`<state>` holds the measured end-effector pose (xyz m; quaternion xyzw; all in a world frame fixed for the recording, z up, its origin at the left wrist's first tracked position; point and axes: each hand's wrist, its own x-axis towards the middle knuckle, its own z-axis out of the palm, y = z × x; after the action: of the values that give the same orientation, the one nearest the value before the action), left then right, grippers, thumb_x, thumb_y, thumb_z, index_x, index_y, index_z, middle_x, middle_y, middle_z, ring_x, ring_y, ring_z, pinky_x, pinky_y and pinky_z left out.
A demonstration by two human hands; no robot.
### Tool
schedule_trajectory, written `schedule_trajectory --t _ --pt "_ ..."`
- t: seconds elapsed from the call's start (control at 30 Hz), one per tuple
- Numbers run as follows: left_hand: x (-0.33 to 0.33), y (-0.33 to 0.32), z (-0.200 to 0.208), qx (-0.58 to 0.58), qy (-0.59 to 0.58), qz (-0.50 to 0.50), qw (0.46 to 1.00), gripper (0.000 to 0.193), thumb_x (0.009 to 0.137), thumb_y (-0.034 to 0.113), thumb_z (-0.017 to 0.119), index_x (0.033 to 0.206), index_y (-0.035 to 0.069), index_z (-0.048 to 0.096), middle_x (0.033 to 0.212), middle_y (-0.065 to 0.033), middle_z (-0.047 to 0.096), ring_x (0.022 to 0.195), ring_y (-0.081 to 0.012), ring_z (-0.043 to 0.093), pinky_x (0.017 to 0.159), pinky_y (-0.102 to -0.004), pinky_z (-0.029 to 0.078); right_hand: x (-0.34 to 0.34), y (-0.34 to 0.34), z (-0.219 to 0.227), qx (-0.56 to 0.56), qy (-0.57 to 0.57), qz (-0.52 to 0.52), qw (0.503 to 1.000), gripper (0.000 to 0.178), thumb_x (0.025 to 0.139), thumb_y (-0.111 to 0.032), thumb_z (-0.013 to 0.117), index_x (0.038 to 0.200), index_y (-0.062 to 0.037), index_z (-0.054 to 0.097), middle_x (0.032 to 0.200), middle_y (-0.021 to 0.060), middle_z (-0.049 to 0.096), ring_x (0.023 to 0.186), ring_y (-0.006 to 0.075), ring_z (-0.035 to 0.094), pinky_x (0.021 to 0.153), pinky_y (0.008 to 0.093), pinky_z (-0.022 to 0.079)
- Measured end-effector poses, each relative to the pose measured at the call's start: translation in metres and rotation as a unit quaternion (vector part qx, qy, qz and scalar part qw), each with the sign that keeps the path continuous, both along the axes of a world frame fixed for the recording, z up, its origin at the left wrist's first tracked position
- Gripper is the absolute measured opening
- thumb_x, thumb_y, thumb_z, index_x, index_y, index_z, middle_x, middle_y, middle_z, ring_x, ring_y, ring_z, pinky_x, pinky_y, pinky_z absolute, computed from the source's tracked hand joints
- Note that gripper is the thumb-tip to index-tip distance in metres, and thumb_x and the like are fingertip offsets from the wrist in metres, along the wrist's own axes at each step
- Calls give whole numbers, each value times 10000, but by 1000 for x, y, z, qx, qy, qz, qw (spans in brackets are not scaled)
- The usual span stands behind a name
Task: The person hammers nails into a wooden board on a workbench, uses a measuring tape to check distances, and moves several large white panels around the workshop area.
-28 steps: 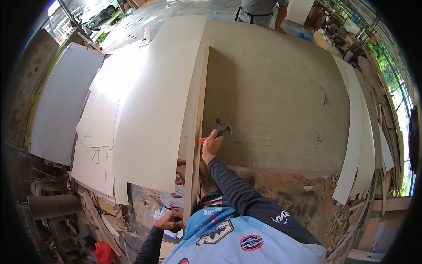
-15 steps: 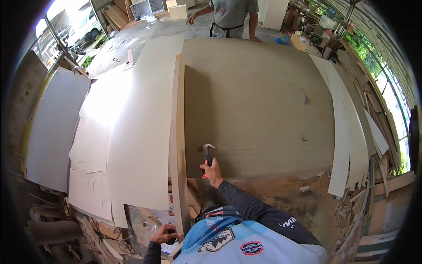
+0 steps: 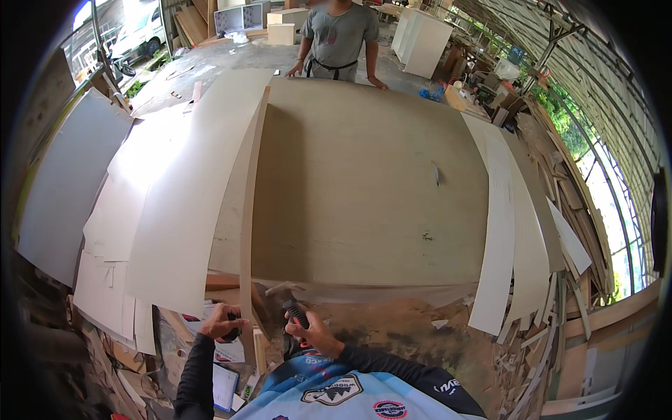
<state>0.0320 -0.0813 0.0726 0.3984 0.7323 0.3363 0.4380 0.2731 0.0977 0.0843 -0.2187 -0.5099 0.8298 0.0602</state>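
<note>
My right hand (image 3: 318, 332) is wrapped round the black and red handle of a claw hammer (image 3: 294, 311). The hammer's head sits just off the near edge of a large beige-brown board (image 3: 364, 189), right of a long wooden batten (image 3: 250, 210) that stands along the board. My left hand (image 3: 222, 323) is closed around a small dark object, mostly hidden by the fingers, left of the batten's near end. Beside the batten lies a long off-white sheet (image 3: 185, 182), with a strip of board showing between them.
A person (image 3: 341, 42) in a grey shirt stands at the far edge, hands on the board. White strips (image 3: 498, 224) lie along the right side, beside stacked offcuts (image 3: 570, 189). Pale sheets (image 3: 105, 224) cover the left. Papers and a clipboard (image 3: 225, 385) lie below my left hand.
The hammer has come back from over the board toward my body. My left hand has moved farther forward. The person opposite now rests both hands on the edge. The whole view has shifted.
</note>
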Motion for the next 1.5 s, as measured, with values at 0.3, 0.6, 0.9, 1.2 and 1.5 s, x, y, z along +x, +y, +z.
schedule_trajectory --t 0.3,0.6,0.9,1.2,1.5 --pt "94 95 -22 26 154 52 986 401 692 326 753 730 -63 664 576 -209 572 529 -279 604 574 -381 489 89 39 9 83 -16 -149 985 368 760 -263 806 938 -53 563 714 -40 506 538 42 445 450 218 371" --pt "181 144 -44 -28 267 111 957 326 695 318 770 679 -3 719 657 -207 657 649 -355 670 666 -426 545 189 74 -58 126 -85 -313 937 270 747 -184 784 835 -65 558 712 -55 497 565 40 449 489 215 379" --pt "199 138 -42 -14 164 114 980 226 674 272 773 732 56 738 673 -152 676 668 -288 671 701 -369 538 244 41 -113 21 -116 -430 895 288 721 -165 817 742 -88 541 641 -29 510 479 70 463 443 227 386" --pt "134 146 58 93 -330 186 921 77 873 97 650 892 27 677 902 -115 728 625 -41 531 585 -192 442 208 44 -158 -23 -139 -512 847 235 762 -141 808 759 -81 581 642 -32 534 458 74 476 418 234 375" --pt "88 154 64 118 -394 199 889 170 891 180 607 931 18 640 883 -112 720 637 -58 510 536 -200 472 165 65 -173 -77 -98 -565 816 237 768 -156 810 745 -95 583 623 -25 524 453 89 484 426 252 385"
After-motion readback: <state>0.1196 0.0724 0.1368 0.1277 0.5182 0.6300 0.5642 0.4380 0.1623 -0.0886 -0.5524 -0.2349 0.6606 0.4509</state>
